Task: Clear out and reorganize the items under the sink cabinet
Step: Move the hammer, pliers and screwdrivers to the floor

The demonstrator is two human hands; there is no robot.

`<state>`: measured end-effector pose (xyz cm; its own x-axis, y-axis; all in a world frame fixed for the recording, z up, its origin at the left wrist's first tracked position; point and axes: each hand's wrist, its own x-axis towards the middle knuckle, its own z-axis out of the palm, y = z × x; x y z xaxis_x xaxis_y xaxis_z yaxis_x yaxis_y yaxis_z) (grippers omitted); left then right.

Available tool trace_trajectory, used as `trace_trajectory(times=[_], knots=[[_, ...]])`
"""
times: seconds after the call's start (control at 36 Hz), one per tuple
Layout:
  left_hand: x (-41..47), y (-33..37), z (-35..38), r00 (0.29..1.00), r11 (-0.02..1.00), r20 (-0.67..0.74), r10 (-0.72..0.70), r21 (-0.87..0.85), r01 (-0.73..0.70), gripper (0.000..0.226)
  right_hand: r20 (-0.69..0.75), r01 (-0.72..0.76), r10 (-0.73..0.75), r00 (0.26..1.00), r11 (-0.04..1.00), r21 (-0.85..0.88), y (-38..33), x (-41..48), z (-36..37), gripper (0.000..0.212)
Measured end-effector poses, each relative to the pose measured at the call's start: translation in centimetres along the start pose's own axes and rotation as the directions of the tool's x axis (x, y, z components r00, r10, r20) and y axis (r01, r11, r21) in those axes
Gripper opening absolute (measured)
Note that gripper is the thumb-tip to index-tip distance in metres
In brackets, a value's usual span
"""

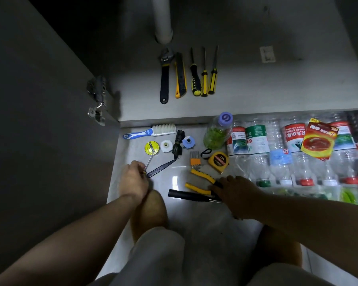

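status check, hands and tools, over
Left hand grips small screwdriver. Right hand on yellow pliers, grip unclear. Five tools lined up in cabinet. Bottles crowd right side.

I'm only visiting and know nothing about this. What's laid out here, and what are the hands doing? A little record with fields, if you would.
in cabinet: wrench, knife and three screwdrivers, in a row on the cabinet floor
on tiles: brush, tape measure, pliers, bottles lying side by side
left hand: grips a thin tool
right hand: lies over the pliers; grip unclear
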<state>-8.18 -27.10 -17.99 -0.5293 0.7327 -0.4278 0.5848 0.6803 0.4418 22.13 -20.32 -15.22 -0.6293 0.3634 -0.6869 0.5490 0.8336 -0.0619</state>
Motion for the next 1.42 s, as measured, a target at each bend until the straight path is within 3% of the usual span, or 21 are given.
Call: trace_trajectory(times=[0.17, 0.22, 0.28, 0.33, 0.42, 0.5, 0.56, 0.61, 0.69, 0.78, 0.83, 0.97, 1.06, 1.17, 1.28, 1.33, 1.42], knots=[[-0.1, 1.6, -0.1, 0.989, 0.992, -0.078, 0.122, 0.027, -0.12, 0.022, 0.031, -0.022, 0.02, 0.999, 0.997, 0.081, 0.2, -0.7, -1.2, 0.066], [0.2, 3.1, -0.5, 0.965, 0.974, -0.152, 0.215, -0.04, -0.223, 0.019, -0.027, -0.015, 0.02, 0.999, 0.986, 0.169, 0.6, -1.3, -2.2, 0.052], [0.8, 5.4, -1.2, 0.93, 0.941, -0.237, 0.279, -0.126, -0.315, 0.017, -0.175, 0.007, 0.042, 0.984, 0.962, 0.273, 1.3, -2.1, -3.6, 0.031], [1.7, 8.0, -2.3, 0.9, 0.907, -0.303, 0.312, -0.188, -0.378, 0.018, -0.372, 0.034, 0.112, 0.921, 0.931, 0.363, 2.0, -3.0, -5.1, 0.024], [3.9, 11.9, -4.0, 0.864, 0.861, -0.366, 0.344, -0.243, -0.446, 0.02, -0.578, 0.053, 0.311, 0.755, 0.848, 0.527, 3.8, -4.5, -7.0, 0.025], [6.8, 15.0, -5.5, 0.866, 0.873, -0.378, 0.327, -0.229, -0.43, 0.024, -0.623, 0.022, 0.493, 0.607, 0.773, 0.634, 6.6, -4.8, -9.1, 0.019], [8.9, 16.6, -6.0, 0.898, 0.908, -0.322, 0.299, -0.192, -0.371, 0.033, -0.612, 0.032, 0.567, 0.552, 0.719, 0.694, 8.7, -4.1, -11.2, 0.018], [10.6, 17.8, -6.3, 0.926, 0.941, -0.255, 0.279, -0.122, -0.317, 0.044, -0.543, 0.083, 0.62, 0.566, 0.612, 0.786, 10.7, -3.0, -13.9, 0.015], [12.0, 18.9, -6.6, 0.93, 0.956, -0.226, 0.29, 0.016, -0.294, 0.045, -0.433, 0.141, 0.59, 0.681, 0.475, 0.869, 12.9, -0.4, -17.6, 0.022], [12.3, 19.8, -6.5, 0.94, 0.963, -0.212, 0.267, 0.086, -0.255, 0.04, -0.37, 0.151, 0.507, 0.779, 0.42, 0.895, 14.0, 2.3, -20.1, 0.037], [12.3, 20.6, -6.6, 0.959, 0.977, -0.199, 0.203, 0.113, -0.183, 0.036, -0.332, 0.089, 0.491, 0.806, 0.453, 0.887, 14.4, 4.2, -21.0, 0.039], [12.8, 21.7, -7.1, 0.986, 0.999, -0.164, 0.023, 0.046, -0.016, 0.034, -0.332, -0.169, 0.545, 0.77, 0.676, 0.717, 14.7, 7.5, -21.0, 0.018], [12.6, 21.2, -6.9, 0.991, 0.998, -0.135, 0.007, -0.063, -0.016, 0.028, -0.31, -0.27, 0.58, 0.754, 0.703, 0.658, 14.9, 7.7, -20.4, 0.017], [11.7, 19.4, -6.2, 0.992, 0.963, -0.124, -0.004, -0.267, -0.03, 0.013, -0.296, -0.29, 0.662, 0.688, 0.626, 0.724, 15.2, 6.0, -19.1, 0.018], [9.2, 17.5, -6.0, 0.996, 0.859, -0.09, -0.03, -0.512, -0.02, 0.024, -0.327, -0.167, 0.711, 0.622, 0.529, 0.832, 15.3, 1.6, -17.6, 0.016], [7.4, 16.6, -6.3, 0.999, 0.798, -0.042, -0.013, -0.603, -0.015, 0.026, -0.306, -0.067, 0.719, 0.624, 0.44, 0.896, 14.9, -1.5, -16.5, 0.027], [4.7, 15.6, -6.9, 0.997, 0.688, 0.072, 0.02, -0.725, 0.039, 0.005, -0.215, -0.067, 0.703, 0.678, 0.351, 0.934, 13.7, -6.5, -14.6, 0.038]])
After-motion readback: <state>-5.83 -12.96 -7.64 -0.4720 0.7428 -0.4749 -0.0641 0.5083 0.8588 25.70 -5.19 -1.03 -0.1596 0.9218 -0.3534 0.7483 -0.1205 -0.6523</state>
